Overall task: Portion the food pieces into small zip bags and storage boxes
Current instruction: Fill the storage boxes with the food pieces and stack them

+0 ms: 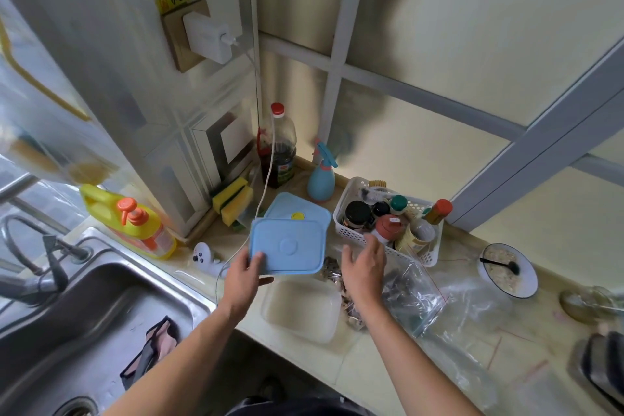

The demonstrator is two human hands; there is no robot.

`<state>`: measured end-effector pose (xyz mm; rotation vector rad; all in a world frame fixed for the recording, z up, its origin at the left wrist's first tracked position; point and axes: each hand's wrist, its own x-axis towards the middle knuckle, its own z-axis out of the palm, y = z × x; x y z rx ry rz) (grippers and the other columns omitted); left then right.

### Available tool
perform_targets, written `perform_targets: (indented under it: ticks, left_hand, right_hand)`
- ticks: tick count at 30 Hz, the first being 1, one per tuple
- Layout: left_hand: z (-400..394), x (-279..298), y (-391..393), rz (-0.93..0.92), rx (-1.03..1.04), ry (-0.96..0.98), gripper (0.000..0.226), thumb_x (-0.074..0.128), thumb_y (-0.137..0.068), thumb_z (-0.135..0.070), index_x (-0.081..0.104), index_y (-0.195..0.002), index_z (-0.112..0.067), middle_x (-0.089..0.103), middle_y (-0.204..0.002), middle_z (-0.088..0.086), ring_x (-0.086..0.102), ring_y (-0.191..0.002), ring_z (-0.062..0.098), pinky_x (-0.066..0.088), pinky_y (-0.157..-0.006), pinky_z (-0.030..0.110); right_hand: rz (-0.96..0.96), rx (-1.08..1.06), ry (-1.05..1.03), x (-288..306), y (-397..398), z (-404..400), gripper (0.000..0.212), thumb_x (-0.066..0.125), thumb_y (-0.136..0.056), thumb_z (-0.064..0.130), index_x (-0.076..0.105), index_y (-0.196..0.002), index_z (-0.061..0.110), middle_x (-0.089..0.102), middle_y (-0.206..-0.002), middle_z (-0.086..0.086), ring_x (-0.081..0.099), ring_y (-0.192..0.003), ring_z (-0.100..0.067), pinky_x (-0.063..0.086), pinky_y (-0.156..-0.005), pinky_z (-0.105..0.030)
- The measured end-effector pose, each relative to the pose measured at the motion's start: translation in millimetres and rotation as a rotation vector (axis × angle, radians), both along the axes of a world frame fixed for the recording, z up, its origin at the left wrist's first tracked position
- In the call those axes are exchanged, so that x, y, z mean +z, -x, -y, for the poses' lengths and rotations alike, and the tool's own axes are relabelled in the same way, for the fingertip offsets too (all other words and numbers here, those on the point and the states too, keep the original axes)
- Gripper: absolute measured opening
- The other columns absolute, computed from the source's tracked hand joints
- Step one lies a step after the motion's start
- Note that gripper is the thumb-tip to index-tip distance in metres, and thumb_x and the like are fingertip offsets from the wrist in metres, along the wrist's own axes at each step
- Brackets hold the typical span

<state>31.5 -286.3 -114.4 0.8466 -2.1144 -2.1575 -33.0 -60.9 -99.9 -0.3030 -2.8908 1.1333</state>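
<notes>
Boxes first: a clear box [300,309] is sitting open on the counter [388,375] near its front edge, right between the two forearms. The left hand [243,277] is pinching a blue lid [287,245] by its near left corner, thumb on top and fingers underneath, holding it tilted above the box's far edge. Behind it, a second blue lid [304,209] with a yellow tab is lying farther back. The right hand [364,268] is hovering with fingers spread and loose, gripping nothing, just over the food pieces [332,272], which are lying in a brownish heap to the right of the box. A zip bag [412,297] is lying flat right of that hand, dark bits showing through it. A white basket [385,213] of jars is standing at the back, a spray bottle [320,176] to its left. A bowl [508,270] with a dark spoon is resting well to the right. On the left, the sink [84,314] is showing, a yellow soap bottle [131,223] beside it.
</notes>
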Motion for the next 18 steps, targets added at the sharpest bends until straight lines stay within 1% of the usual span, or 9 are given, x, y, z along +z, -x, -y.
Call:
perform_targets:
  ticks: [2,5,7,10,11,12,14,15,18]
  left_hand:
    - [4,-6,-3,0.083,0.13,-0.12,0.023,0.045,-0.106,-0.023,0.055,-0.122,-0.009,0.064,-0.116,0.015,0.067,-0.102,0.031,0.06,-0.068,0.034]
    - [12,-12,-11,0.149,0.232,-0.222,0.024,0.04,-0.107,-0.019,0.053,-0.124,-0.008,0.064,-0.118,0.019,0.065,-0.106,0.037,0.056,-0.071,0.035]
    - [14,-12,-16,0.169,0.257,-0.258,0.027,0.038,-0.108,-0.019,0.051,-0.129,-0.008,0.065,-0.119,0.018,0.065,-0.109,0.037,0.056,-0.074,0.036]
    - [16,-9,-19,0.181,0.266,-0.276,0.025,0.037,-0.109,-0.02,0.051,-0.128,-0.011,0.065,-0.116,0.017,0.065,-0.108,0.037,0.055,-0.077,0.038]
    - [15,-8,-19,0.181,0.265,-0.276,0.025,0.038,-0.109,-0.02,0.05,-0.128,-0.011,0.065,-0.116,0.017,0.065,-0.107,0.036,0.055,-0.077,0.038]
    - [15,-7,-18,0.179,0.264,-0.279,0.025,0.039,-0.109,-0.02,0.05,-0.129,-0.01,0.065,-0.116,0.017,0.065,-0.106,0.036,0.055,-0.078,0.039]
    - [12,-5,-18,0.174,0.26,-0.286,0.024,0.04,-0.109,-0.021,0.051,-0.128,-0.011,0.065,-0.116,0.017,0.066,-0.104,0.035,0.055,-0.077,0.038]
    - [12,-5,-17,0.174,0.259,-0.289,0.024,0.04,-0.108,-0.021,0.051,-0.127,-0.011,0.065,-0.117,0.018,0.066,-0.103,0.034,0.055,-0.078,0.038]
    - [11,-3,-17,0.172,0.255,-0.304,0.026,0.041,-0.108,-0.022,0.051,-0.129,-0.01,0.065,-0.119,0.017,0.066,-0.105,0.034,0.055,-0.081,0.039]
  right_hand:
    - [0.17,0.029,-0.063,-11,-2,-10,0.07,0.066,-0.094,0.039,0.038,-0.149,0.005,0.048,-0.145,-0.022,0.044,-0.135,-0.039,0.044,-0.105,-0.046]
    - [0.363,0.186,-0.149,-23,-9,-18,0.072,0.069,-0.09,0.05,0.043,-0.145,0.011,0.057,-0.136,-0.017,0.054,-0.126,-0.035,0.044,-0.096,-0.035]
    - [0.414,0.278,-0.191,-31,-12,-22,0.071,0.071,-0.088,0.05,0.047,-0.144,0.012,0.059,-0.137,-0.014,0.054,-0.128,-0.031,0.042,-0.096,-0.032]
    - [0.444,0.331,-0.234,-42,-14,-24,0.088,0.075,-0.082,0.056,0.041,-0.151,0.013,0.055,-0.146,-0.014,0.05,-0.135,-0.03,0.04,-0.107,-0.033]
    - [0.448,0.329,-0.236,-43,-14,-24,0.089,0.075,-0.082,0.056,0.041,-0.152,0.013,0.054,-0.147,-0.013,0.049,-0.136,-0.03,0.04,-0.109,-0.034]
    - [0.44,0.321,-0.241,-42,-13,-24,0.082,0.074,-0.085,0.052,0.044,-0.15,0.013,0.056,-0.145,-0.012,0.051,-0.135,-0.03,0.041,-0.107,-0.034]
    - [0.382,0.315,-0.253,-39,-12,-24,0.057,0.067,-0.094,0.039,0.054,-0.143,0.014,0.062,-0.138,-0.01,0.056,-0.129,-0.027,0.043,-0.103,-0.032]
    - [0.345,0.31,-0.241,-39,-11,-24,0.048,0.064,-0.096,0.032,0.057,-0.14,0.014,0.064,-0.136,-0.01,0.057,-0.127,-0.027,0.044,-0.103,-0.031]
    - [0.306,0.247,-0.135,-37,-11,-22,0.039,0.059,-0.099,0.02,0.063,-0.136,0.012,0.067,-0.133,-0.011,0.06,-0.124,-0.029,0.046,-0.101,-0.034]
